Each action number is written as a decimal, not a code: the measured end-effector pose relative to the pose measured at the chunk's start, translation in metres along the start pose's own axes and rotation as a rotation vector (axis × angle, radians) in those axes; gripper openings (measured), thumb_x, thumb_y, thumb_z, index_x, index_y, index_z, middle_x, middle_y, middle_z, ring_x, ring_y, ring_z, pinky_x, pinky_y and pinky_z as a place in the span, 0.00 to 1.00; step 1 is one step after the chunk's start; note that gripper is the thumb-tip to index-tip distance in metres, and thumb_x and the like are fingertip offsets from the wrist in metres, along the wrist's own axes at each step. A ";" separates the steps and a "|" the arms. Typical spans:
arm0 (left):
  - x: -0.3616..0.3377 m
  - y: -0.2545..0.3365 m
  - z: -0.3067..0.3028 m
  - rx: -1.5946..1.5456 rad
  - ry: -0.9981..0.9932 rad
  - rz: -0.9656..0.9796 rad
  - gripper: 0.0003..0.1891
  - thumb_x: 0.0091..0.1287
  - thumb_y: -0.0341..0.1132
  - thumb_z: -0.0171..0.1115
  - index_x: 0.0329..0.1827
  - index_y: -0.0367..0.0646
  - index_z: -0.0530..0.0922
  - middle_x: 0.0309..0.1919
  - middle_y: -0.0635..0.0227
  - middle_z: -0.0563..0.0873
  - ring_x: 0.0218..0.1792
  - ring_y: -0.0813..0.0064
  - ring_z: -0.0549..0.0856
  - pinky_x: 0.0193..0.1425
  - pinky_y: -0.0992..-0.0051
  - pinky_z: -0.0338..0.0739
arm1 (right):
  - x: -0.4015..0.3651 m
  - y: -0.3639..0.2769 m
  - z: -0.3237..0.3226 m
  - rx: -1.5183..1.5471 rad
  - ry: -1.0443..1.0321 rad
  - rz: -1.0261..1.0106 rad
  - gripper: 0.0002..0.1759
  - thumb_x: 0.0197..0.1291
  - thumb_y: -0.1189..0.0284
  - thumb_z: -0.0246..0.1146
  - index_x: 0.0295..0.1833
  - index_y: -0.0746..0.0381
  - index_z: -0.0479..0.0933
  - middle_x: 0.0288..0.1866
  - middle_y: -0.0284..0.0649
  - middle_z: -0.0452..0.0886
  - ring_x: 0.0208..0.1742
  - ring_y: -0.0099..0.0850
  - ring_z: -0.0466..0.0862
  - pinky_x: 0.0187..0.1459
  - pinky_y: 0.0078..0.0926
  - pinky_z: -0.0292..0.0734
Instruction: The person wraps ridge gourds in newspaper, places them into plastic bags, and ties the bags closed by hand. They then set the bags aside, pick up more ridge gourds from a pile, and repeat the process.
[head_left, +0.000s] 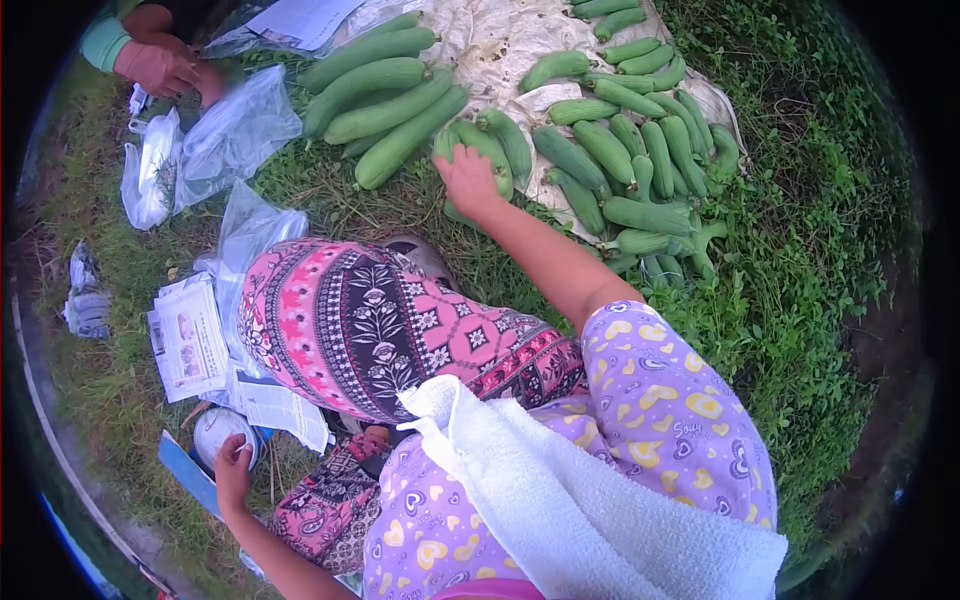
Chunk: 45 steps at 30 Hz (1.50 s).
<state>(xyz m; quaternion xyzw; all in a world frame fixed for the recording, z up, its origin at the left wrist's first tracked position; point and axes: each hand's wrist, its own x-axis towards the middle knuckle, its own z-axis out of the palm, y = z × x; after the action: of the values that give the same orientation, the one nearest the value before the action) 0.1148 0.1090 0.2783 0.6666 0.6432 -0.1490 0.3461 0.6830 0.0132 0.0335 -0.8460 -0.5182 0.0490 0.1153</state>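
Observation:
My right hand (468,182) reaches out to a small group of green gourds (485,145) at the top middle. Its fingers are spread over one gourd, touching its top; the undersides of the fingers are hidden. Low on the left, my left hand (233,470) hovers beside a round lidded tub (214,436). Those fingers are curled together in a pinch, and a small pale bit shows at their tips, too small to name. Left of my right hand lies a pile of long green gourds (390,110); shorter gourds (640,150) lie in rows to its right.
A pale cloth sheet (490,50) lies under many gourds. Newspapers (190,335), clear plastic bags (235,130) and a blue board (188,472) lie on the grass to the left. Another person's hand (155,68) shows at top left. A white towel (590,490) hangs over my front.

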 end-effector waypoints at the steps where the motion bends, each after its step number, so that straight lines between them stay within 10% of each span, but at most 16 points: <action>1: 0.002 -0.001 -0.001 -0.001 0.000 0.007 0.18 0.64 0.34 0.59 0.54 0.32 0.76 0.46 0.60 0.83 0.45 0.72 0.81 0.51 0.73 0.74 | -0.001 0.001 -0.004 0.019 0.009 -0.024 0.13 0.56 0.72 0.56 0.48 0.54 0.76 0.45 0.43 0.71 0.49 0.39 0.72 0.45 0.40 0.69; 10: -0.002 0.032 -0.006 -0.052 0.028 0.037 0.20 0.65 0.33 0.59 0.58 0.34 0.74 0.47 0.60 0.82 0.47 0.72 0.80 0.53 0.73 0.72 | -0.087 0.118 -0.122 0.172 0.246 0.066 0.16 0.46 0.68 0.70 0.42 0.57 0.75 0.39 0.40 0.74 0.46 0.40 0.75 0.48 0.36 0.71; 19: 0.010 0.042 -0.011 -0.019 0.030 0.103 0.20 0.64 0.32 0.59 0.58 0.34 0.74 0.48 0.57 0.82 0.49 0.67 0.81 0.55 0.70 0.73 | -0.197 0.233 -0.146 -0.273 -0.229 0.346 0.33 0.41 0.61 0.74 0.53 0.60 0.72 0.46 0.40 0.77 0.51 0.37 0.77 0.50 0.37 0.70; 26: 0.011 0.031 -0.013 -0.064 0.043 0.105 0.19 0.65 0.33 0.58 0.58 0.33 0.74 0.49 0.58 0.82 0.50 0.68 0.81 0.56 0.71 0.72 | -0.165 0.218 -0.186 1.178 -0.722 0.938 0.28 0.63 0.49 0.55 0.52 0.63 0.73 0.32 0.38 0.83 0.23 0.24 0.79 0.25 0.22 0.74; 33: -0.004 0.031 -0.010 0.004 0.035 0.078 0.20 0.64 0.33 0.58 0.58 0.33 0.74 0.50 0.58 0.82 0.51 0.67 0.81 0.57 0.70 0.72 | -0.142 0.201 -0.146 1.739 -0.824 0.770 0.34 0.65 0.47 0.50 0.55 0.70 0.70 0.30 0.37 0.78 0.21 0.23 0.76 0.23 0.21 0.73; 36: -0.008 0.023 -0.008 0.003 0.053 0.044 0.20 0.64 0.33 0.58 0.57 0.33 0.74 0.49 0.57 0.82 0.51 0.67 0.81 0.57 0.70 0.72 | -0.134 0.173 -0.132 1.755 -0.751 0.615 0.31 0.62 0.50 0.57 0.57 0.67 0.70 0.33 0.37 0.78 0.25 0.24 0.77 0.27 0.21 0.74; 45: -0.023 0.014 0.001 0.001 0.037 -0.006 0.20 0.65 0.33 0.58 0.58 0.33 0.73 0.50 0.60 0.81 0.50 0.71 0.80 0.56 0.73 0.72 | -0.111 0.053 -0.031 0.511 -0.352 0.095 0.27 0.38 0.66 0.71 0.48 0.60 0.77 0.49 0.44 0.77 0.51 0.42 0.75 0.55 0.32 0.71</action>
<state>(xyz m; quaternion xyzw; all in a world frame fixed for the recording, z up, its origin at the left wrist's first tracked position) 0.1256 0.0921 0.2965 0.6675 0.6513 -0.1380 0.3336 0.6842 -0.1128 0.0461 -0.7914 -0.4610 0.3288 0.2305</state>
